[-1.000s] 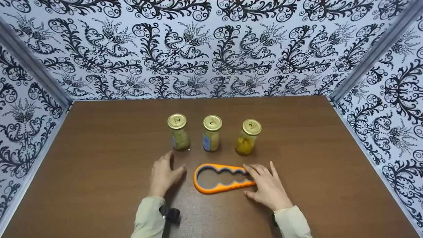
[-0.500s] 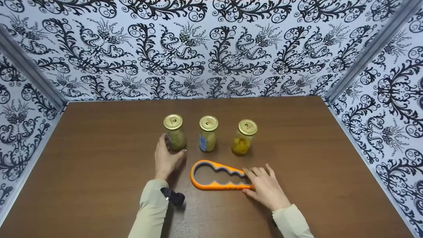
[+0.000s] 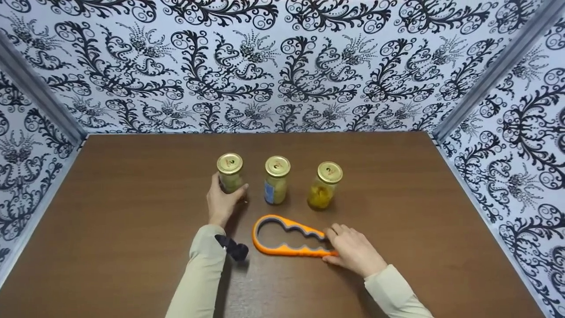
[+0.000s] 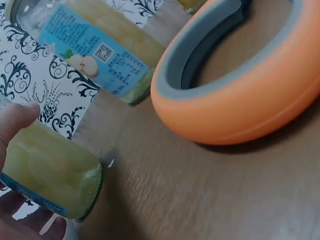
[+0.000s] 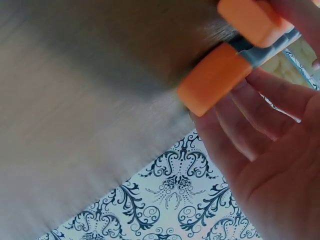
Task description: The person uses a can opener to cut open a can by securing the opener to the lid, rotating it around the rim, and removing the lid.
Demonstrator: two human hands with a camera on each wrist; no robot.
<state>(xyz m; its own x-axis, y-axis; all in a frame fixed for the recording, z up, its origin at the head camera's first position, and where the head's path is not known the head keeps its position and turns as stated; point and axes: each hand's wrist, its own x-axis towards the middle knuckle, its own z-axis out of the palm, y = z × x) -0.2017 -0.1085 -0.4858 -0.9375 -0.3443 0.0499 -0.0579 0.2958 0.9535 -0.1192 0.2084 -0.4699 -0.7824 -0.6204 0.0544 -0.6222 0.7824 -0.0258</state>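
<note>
My left hand (image 3: 220, 201) grips the leftmost glass jar (image 3: 231, 177), thumb on one side and fingers on the other. This jar stands upright under a gold lid; pale chunks fill it in the left wrist view. My right hand (image 3: 355, 251) holds the open end of an orange jar opener (image 3: 287, 251) with a grey scalloped lining. In the right wrist view, fingers (image 5: 260, 112) touch one arm of the jar opener (image 5: 215, 80) and the thumb lies at the other. The opener's loop points left, towards the space between the hands.
A middle jar (image 3: 276, 181) with a blue label and a right jar (image 3: 321, 195) with yellow pieces stand in the same row, both gold-lidded. Patterned walls (image 3: 247, 53) bound the brown table (image 3: 419, 198) at the back and sides.
My left hand has moved forward from the table to the leftmost jar and closed round it. My right hand has drawn in on the opener's end, which has turned slightly.
</note>
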